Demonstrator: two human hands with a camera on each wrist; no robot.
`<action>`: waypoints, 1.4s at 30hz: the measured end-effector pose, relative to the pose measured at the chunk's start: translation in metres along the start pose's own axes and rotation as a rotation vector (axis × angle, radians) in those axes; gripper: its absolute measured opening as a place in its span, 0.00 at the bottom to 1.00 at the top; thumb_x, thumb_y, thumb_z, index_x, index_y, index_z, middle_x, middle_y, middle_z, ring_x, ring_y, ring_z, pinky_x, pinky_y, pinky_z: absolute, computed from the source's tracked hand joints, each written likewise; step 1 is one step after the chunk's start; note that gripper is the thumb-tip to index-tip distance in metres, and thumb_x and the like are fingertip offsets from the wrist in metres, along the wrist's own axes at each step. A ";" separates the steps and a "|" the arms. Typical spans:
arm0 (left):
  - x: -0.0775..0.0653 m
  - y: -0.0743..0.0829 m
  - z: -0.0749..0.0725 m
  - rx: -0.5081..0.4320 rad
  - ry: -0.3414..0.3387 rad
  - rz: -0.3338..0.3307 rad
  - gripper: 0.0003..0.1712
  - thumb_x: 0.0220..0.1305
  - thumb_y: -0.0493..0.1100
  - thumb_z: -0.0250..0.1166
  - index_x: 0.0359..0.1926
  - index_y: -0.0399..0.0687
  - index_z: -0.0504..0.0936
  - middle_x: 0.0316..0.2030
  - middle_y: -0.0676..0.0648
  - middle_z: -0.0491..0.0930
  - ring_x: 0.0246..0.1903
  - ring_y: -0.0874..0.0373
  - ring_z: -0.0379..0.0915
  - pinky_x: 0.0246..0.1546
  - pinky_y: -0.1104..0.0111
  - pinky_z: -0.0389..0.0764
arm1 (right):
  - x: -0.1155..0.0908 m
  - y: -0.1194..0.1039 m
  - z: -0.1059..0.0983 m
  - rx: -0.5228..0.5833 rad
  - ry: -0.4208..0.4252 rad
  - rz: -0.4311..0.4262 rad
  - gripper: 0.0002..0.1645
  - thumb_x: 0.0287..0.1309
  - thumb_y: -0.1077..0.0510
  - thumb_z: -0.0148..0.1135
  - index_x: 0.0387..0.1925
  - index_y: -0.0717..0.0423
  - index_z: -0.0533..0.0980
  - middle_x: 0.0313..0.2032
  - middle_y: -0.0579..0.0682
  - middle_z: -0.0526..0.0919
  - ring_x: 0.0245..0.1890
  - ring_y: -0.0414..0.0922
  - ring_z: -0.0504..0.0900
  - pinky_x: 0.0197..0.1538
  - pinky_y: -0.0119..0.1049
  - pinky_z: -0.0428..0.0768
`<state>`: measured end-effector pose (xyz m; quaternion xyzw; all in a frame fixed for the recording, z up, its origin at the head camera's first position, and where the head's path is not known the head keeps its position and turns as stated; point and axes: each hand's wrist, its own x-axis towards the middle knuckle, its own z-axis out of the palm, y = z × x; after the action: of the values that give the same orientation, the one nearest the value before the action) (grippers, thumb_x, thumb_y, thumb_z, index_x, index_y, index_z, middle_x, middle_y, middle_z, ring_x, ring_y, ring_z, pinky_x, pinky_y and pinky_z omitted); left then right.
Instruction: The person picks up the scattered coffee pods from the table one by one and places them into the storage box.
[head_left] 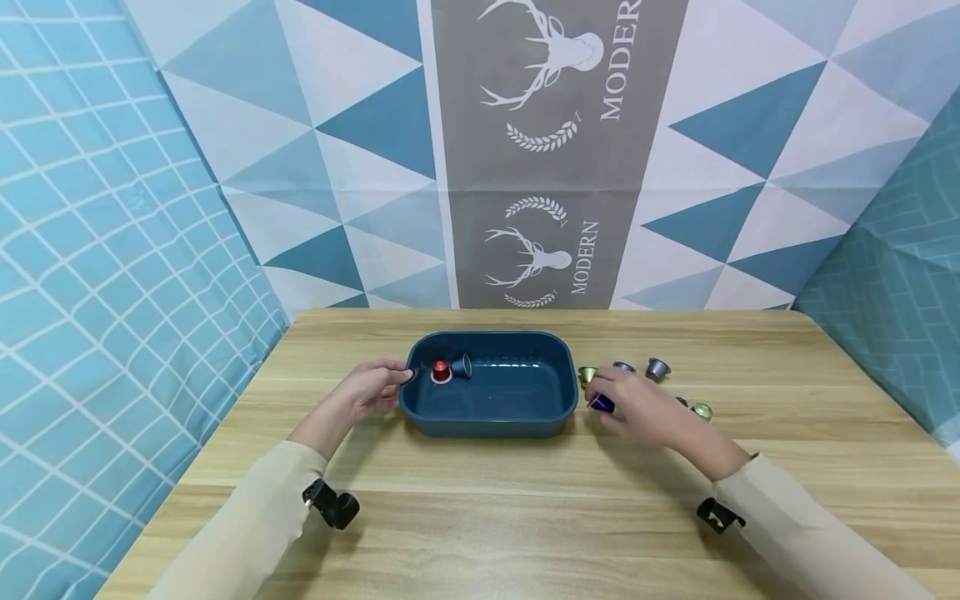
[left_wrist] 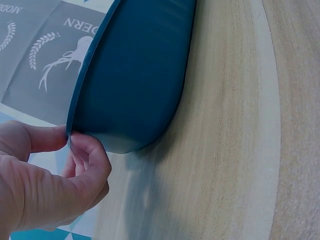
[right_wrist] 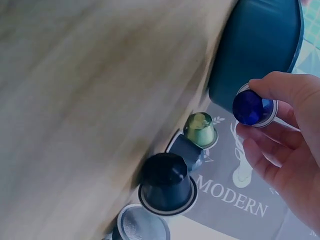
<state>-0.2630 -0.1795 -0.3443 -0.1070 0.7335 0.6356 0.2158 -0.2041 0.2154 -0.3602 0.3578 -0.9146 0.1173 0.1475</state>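
Note:
A dark blue rectangular bin [head_left: 487,427] stands on the wooden table. At its left end my left hand [head_left: 375,386] pinches the rim between thumb and fingers, as the left wrist view also shows [left_wrist: 60,175]. Inside the bin, near that end, lie a red coffee capsule [head_left: 441,372] and a blue capsule [head_left: 462,366]. My right hand [head_left: 637,407] pinches a dark blue-purple coffee capsule [right_wrist: 252,106] between thumb and fingertips, just right of the bin. A light green capsule [head_left: 587,375] sits behind that hand, beside the bin.
More capsules lie right of the bin: a grey one [head_left: 657,369], another greyish one [head_left: 624,366], a yellow-green one [head_left: 702,411] and a black one [right_wrist: 167,182] partly hidden by the right hand in the head view. A patterned cloth [head_left: 375,167] hangs behind the table.

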 end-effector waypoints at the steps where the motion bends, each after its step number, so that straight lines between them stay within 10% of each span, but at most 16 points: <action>1: 0.000 0.000 0.000 0.000 0.000 0.000 0.25 0.69 0.40 0.58 0.63 0.38 0.64 0.35 0.53 0.75 0.31 0.65 0.72 0.32 0.75 0.76 | 0.000 0.000 -0.001 -0.001 0.004 0.002 0.10 0.46 0.65 0.70 0.33 0.55 0.79 0.34 0.45 0.79 0.34 0.38 0.77 0.37 0.33 0.79; 42: -0.002 0.001 0.001 0.024 0.011 -0.001 0.27 0.69 0.40 0.58 0.65 0.38 0.63 0.34 0.53 0.75 0.29 0.66 0.71 0.32 0.75 0.76 | 0.021 0.001 -0.022 -0.049 0.135 -0.111 0.07 0.49 0.64 0.70 0.28 0.55 0.77 0.29 0.46 0.77 0.27 0.36 0.74 0.31 0.30 0.77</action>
<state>-0.2614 -0.1784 -0.3425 -0.1083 0.7423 0.6259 0.2134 -0.2155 0.2100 -0.3321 0.3955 -0.8839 0.1103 0.2240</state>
